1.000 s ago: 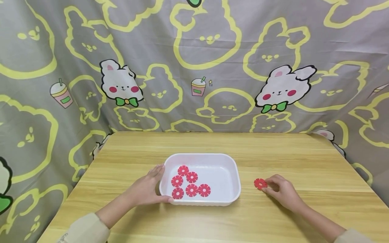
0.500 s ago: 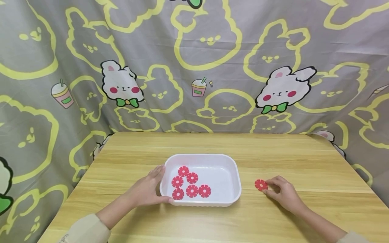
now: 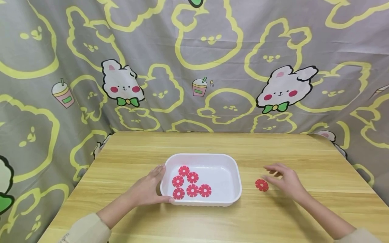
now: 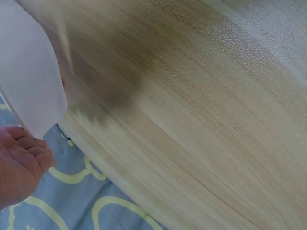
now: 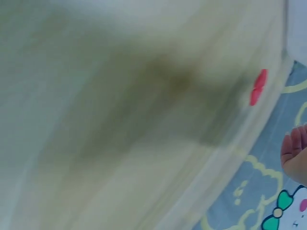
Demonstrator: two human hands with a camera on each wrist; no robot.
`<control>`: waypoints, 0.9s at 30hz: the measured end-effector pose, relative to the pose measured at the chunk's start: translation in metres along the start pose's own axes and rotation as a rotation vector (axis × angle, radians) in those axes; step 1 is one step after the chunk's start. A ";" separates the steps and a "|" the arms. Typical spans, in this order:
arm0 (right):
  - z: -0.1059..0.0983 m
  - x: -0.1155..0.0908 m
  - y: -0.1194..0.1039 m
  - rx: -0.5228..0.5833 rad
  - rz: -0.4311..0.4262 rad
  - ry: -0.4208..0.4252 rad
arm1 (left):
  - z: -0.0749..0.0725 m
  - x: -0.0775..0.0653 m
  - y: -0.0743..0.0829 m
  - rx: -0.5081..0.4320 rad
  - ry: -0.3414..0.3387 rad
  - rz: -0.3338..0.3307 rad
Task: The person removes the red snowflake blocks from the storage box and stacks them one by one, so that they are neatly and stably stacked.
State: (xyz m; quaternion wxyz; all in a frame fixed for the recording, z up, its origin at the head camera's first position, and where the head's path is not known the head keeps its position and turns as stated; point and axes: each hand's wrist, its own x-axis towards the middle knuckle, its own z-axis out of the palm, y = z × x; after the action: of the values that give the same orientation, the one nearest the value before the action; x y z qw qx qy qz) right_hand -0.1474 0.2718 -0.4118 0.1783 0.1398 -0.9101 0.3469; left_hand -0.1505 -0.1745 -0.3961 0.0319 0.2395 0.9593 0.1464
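Note:
A white rectangular plastic tray (image 3: 225, 199) stands on the table with several red notched discs (image 3: 192, 190) lying flat in its left half. My left hand (image 3: 146, 190) grips the tray's left end, fingers along the outer wall and thumb at the front rim. In the left wrist view, that hand (image 4: 21, 160) shows curled fingers at the tray's edge (image 4: 33, 72). Right of the tray, a single red notched disc (image 3: 262, 185) lies on the wood. My right hand (image 3: 287, 180) hovers just beside it with fingers loosely bent and nothing between them; the right wrist view also shows this disc (image 5: 258, 87).
The wood-grain table (image 3: 212, 222) reaches back to a grey curtain (image 3: 188, 118) with yellow outlines and rabbit prints. More curtain hangs along the left and right sides.
My right hand has let go of the lone red disc and lifted slightly away, up and to the right. The disc stays on the table. The left hand and the tray hold still.

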 end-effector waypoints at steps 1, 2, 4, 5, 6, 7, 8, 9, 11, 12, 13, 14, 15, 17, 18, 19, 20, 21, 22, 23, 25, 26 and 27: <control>0.001 0.002 -0.003 0.013 -0.011 0.003 | 0.000 0.000 0.000 0.003 -0.001 0.001; 0.002 0.005 -0.006 0.027 -0.023 0.006 | 0.000 0.000 0.000 0.006 -0.002 0.001; 0.005 0.010 -0.013 0.053 -0.045 0.011 | -0.001 0.001 0.000 0.014 -0.002 0.000; 0.007 0.012 -0.016 0.066 -0.055 0.013 | -0.001 0.001 0.000 0.017 -0.003 0.000; 0.009 0.014 -0.020 0.078 -0.067 0.014 | -0.001 0.001 0.000 0.017 -0.005 -0.006; 0.010 0.016 -0.023 0.087 -0.075 0.013 | -0.001 0.001 0.000 0.019 -0.006 -0.007; 0.013 0.018 -0.026 0.096 -0.084 0.013 | -0.001 0.001 0.000 0.020 -0.006 -0.007; 0.015 0.019 -0.030 0.104 -0.091 0.010 | -0.002 0.001 0.000 0.021 -0.006 -0.005; 0.019 0.022 -0.036 0.116 -0.102 -0.002 | -0.002 0.001 0.001 0.022 -0.006 -0.002; 0.021 0.024 -0.039 0.122 -0.105 -0.009 | -0.002 0.001 0.001 0.021 -0.006 -0.002; 0.023 0.025 -0.042 0.129 -0.107 -0.017 | -0.002 0.001 0.001 0.022 -0.006 -0.001; 0.025 0.027 -0.045 0.137 -0.112 -0.024 | -0.002 0.001 0.001 0.022 -0.005 -0.001; 0.028 0.029 -0.048 0.145 -0.114 -0.032 | -0.002 0.000 0.001 0.024 -0.004 0.002; 0.032 0.032 -0.053 0.164 -0.116 -0.050 | -0.002 0.000 0.001 0.023 -0.005 0.000; 0.034 0.033 -0.055 0.177 -0.117 -0.058 | -0.002 0.000 0.001 0.023 -0.004 0.001; 0.036 0.035 -0.058 0.190 -0.116 -0.067 | -0.002 0.000 0.001 0.023 -0.004 0.002; 0.037 0.036 -0.061 0.202 -0.117 -0.075 | -0.002 0.000 0.001 0.023 -0.005 0.002; 0.039 0.037 -0.063 0.213 -0.114 -0.087 | -0.002 0.000 0.001 0.022 -0.004 0.005; 0.041 0.038 -0.066 0.223 -0.113 -0.099 | -0.002 0.000 0.001 0.020 -0.006 0.002; 0.043 0.039 -0.068 0.229 -0.115 -0.108 | -0.002 0.000 0.001 0.018 -0.008 -0.001; 0.047 0.042 -0.072 0.238 -0.122 -0.125 | -0.002 0.000 0.001 0.017 -0.010 -0.003; 0.049 0.043 -0.074 0.240 -0.128 -0.135 | -0.002 0.000 0.001 0.017 -0.010 -0.004; 0.052 0.044 -0.075 0.239 -0.127 -0.148 | -0.002 0.001 0.001 0.017 -0.010 -0.003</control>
State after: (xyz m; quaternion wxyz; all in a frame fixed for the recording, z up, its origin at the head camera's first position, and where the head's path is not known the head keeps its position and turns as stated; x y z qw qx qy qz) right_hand -0.1700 0.1767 -0.3855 0.1144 0.2427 -0.8622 0.4296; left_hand -0.1507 -0.1738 -0.3942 0.0349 0.2389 0.9607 0.1372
